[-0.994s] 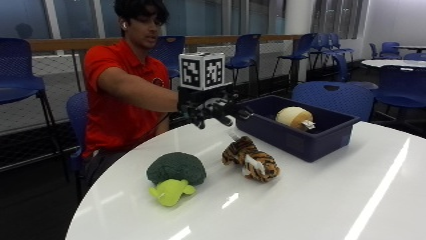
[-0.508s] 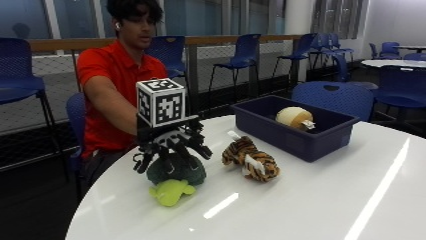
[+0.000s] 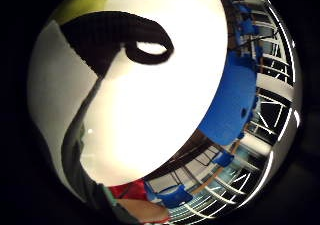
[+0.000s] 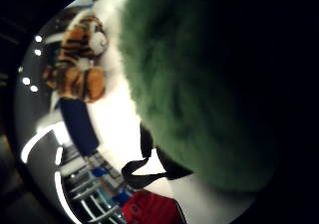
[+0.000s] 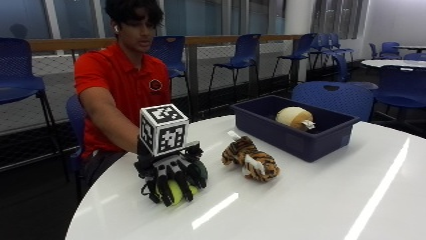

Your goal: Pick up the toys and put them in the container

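- a person in a red shirt sits at the round white table point(image 5: 319, 210), reaching forward with the gloved right hand point(image 5: 170, 175).
- the right hand lies on top of the green turtle toy point(image 5: 178, 191), its fingers point(image 5: 164, 191) curled down over the toy's yellow-green head, so it holds the turtle.
- the turtle toy rests on the table, near the edge closest to the person, well apart from the blue container point(image 5: 293, 127).
- in the thumb side palm view the turtle's green plush point(image 4: 199, 84) fills most of the picture, close against the palm.
- the tiger toy point(image 5: 251, 158) lies on the table between the turtle and the container, near the container's front wall but not touching it.
- the same tiger toy point(image 4: 79, 59) shows in the thumb side palm view, lying on the table beside the dark blue container wall point(image 4: 79, 124).
- inside the container sits a cream, round plush toy point(image 5: 294, 118), near its far end.
- the little finger side palm view shows mostly bare white table top point(image 3: 150, 105) with a black strap of the glove across it, and a patch of yellow-green plush point(image 3: 80, 7) at the rim.
- blue chairs point(image 5: 333, 97) stand behind the container.
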`<state>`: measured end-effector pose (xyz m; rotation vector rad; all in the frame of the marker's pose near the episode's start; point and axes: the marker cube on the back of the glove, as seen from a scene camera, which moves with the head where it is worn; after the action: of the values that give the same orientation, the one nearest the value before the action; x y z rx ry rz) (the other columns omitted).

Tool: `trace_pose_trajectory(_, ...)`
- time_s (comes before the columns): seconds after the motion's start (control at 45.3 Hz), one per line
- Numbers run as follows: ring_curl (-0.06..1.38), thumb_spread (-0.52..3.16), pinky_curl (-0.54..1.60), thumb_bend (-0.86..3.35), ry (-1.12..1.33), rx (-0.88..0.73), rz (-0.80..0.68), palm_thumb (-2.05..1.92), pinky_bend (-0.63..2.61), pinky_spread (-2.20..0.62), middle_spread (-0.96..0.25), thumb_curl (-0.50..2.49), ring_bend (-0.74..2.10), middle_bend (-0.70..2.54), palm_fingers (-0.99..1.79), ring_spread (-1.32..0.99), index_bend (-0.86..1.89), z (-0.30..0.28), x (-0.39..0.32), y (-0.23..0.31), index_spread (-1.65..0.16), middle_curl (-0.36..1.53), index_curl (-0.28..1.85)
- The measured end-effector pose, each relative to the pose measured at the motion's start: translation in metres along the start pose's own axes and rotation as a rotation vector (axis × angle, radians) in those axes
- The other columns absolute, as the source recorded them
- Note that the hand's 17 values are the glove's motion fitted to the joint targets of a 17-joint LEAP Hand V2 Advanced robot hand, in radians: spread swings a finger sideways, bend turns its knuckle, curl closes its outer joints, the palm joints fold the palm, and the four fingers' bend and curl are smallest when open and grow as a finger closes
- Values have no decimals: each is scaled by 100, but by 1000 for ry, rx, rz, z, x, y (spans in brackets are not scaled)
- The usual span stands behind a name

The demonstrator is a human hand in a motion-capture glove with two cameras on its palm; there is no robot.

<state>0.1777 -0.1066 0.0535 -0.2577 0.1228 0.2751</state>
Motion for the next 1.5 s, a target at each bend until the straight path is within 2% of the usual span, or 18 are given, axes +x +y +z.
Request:
trace_pose_trajectory(0.066, 26, 100, 42, -3, -3, 4, 6, -2, 131, 6, -3, 23, 24, 20, -6, 7, 12, 0, -1, 0, -37, 30, 23)
trace_pose_trajectory(0.265, 28, 116, 32, 3, -24, 24, 6, 11, 103, -14, -17, 29, 38, 39, 41, -1, 30, -1, -5, 2, -41, 37, 29)
trace_pose_trajectory(0.353, 30, 124, 31, 9, -23, 52, 3, 22, 103, -25, -23, 33, 48, 40, 58, -10, 25, -1, -12, 4, -41, 38, 29)
trace_pose_trajectory(0.618, 39, 118, 35, 23, 140, 196, -36, 56, 103, -41, -38, 49, 68, 42, 80, -33, 19, -5, -38, 12, -41, 44, 34)
trace_pose_trajectory(0.729, 41, 108, 36, 25, 136, 175, -53, 64, 102, -43, -43, 56, 71, 44, 92, -41, 20, -13, -42, 11, -42, 47, 36)
trace_pose_trajectory(0.861, 43, 96, 36, 24, -24, 129, -36, 68, 97, -46, -47, 62, 75, 46, 98, -47, 20, -26, -41, 12, -43, 51, 40)
trace_pose_trajectory(1.237, 47, 76, 38, 21, -130, 210, -107, 70, 92, -48, -54, 77, 77, 44, 100, -52, 18, -89, -77, 29, -47, 59, 51)
trace_pose_trajectory(1.502, 48, 69, 39, 15, -143, 267, -186, 65, 90, -48, -56, 85, 78, 44, 104, -52, 18, -143, -139, 23, -49, 65, 58)
